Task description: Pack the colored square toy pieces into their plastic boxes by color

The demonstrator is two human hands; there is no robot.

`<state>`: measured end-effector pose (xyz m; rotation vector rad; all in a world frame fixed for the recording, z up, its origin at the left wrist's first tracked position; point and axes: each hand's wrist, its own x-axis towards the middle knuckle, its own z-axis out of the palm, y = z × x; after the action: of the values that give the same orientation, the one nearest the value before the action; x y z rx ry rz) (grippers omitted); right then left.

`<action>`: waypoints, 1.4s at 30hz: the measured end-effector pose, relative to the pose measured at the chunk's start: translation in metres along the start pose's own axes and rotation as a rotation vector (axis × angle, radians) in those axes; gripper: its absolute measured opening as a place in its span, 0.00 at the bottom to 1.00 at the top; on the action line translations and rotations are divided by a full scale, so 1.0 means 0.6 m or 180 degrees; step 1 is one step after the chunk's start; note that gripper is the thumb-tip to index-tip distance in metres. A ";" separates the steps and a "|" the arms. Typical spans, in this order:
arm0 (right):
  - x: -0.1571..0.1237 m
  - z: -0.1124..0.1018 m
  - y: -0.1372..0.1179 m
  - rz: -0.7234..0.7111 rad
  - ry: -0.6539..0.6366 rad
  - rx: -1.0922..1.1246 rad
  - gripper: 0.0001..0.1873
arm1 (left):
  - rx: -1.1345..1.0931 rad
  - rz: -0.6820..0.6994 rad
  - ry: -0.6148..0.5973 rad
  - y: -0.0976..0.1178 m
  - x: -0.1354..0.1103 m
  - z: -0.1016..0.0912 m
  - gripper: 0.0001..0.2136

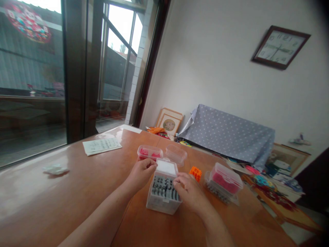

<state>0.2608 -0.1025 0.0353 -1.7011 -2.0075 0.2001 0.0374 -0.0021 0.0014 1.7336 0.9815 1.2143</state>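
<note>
A clear plastic box (163, 206) stands on the table in front of me, filled with rows of small grey plastic pieces (166, 190). Its hinged lid (166, 167) is raised at the far side and looks whitish. My left hand (144, 173) has its fingers pinched together at the lid's left edge. On the other side, my right hand (189, 190) curls its fingers against the lid's right edge, close to the box rim; its fingertips are partly hidden. Just beyond the right hand sits an orange plastic block (195, 173).
Behind the box are an open clear container (150, 152) with red pieces and a loose clear lid (176, 154). Stacked containers (226, 180) stand to the right. Papers (102, 145) and a small pale packet (56, 168) lie on the wooden table (84, 192) at left.
</note>
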 end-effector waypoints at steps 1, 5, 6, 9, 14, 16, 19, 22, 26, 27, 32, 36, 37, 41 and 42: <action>0.000 0.002 0.002 0.0005 -0.0013 0.0000 0.14 | 0.0009 -0.0006 0.0004 -0.002 0.000 0.001 0.11; -0.003 0.007 0.012 0.0038 0.0007 0.0080 0.16 | 0.0037 -0.0019 -0.0023 -0.011 0.003 0.005 0.10; -0.004 0.008 0.014 0.0040 0.0034 0.0108 0.16 | 0.0048 -0.0031 -0.0030 -0.012 0.003 0.005 0.10; -0.006 0.007 0.015 0.0033 0.0148 0.0182 0.18 | 0.0089 -0.0098 -0.0037 -0.009 0.004 0.004 0.10; -0.011 0.005 0.014 0.0019 0.0158 0.0315 0.20 | 0.0018 -0.0197 -0.0064 -0.004 0.004 0.007 0.12; -0.012 0.006 0.017 0.0028 0.0312 0.0545 0.21 | -0.0062 -0.0281 -0.0043 -0.003 0.003 0.010 0.14; -0.015 0.010 0.027 0.0216 0.0743 0.1146 0.23 | -0.0309 -0.0506 0.0006 0.000 0.000 0.016 0.19; -0.019 0.022 0.041 0.0743 0.1036 0.1863 0.26 | -0.0589 -0.0860 -0.0098 0.001 -0.001 0.019 0.24; -0.027 0.041 0.061 0.1417 0.1094 0.2565 0.28 | -0.1033 -0.1206 -0.0318 -0.002 0.000 0.018 0.27; -0.029 0.044 0.064 0.1499 0.1081 0.2714 0.28 | -0.1142 -0.1246 -0.0353 -0.001 0.000 0.018 0.27; -0.035 0.042 0.059 0.1572 0.0983 0.3009 0.28 | -0.1508 -0.1248 -0.0551 0.006 -0.002 0.018 0.29; -0.036 0.039 0.042 0.1428 0.0886 0.3057 0.34 | -0.1436 -0.1228 -0.0658 0.007 -0.002 0.017 0.31; -0.035 0.040 0.040 0.1416 0.0875 0.3048 0.36 | -0.1335 -0.1233 -0.0612 0.008 -0.002 0.016 0.30; -0.034 0.043 0.041 0.1263 0.0982 0.2699 0.37 | -0.0720 -0.0792 -0.0149 0.023 -0.007 0.008 0.22; -0.035 0.041 0.042 0.1184 0.1043 0.2570 0.35 | -0.0554 -0.0594 -0.0043 0.030 -0.010 0.005 0.19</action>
<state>0.2739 -0.1123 -0.0023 -1.4157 -1.1188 0.7000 0.0415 -0.0150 0.0149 1.4790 0.9762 1.1312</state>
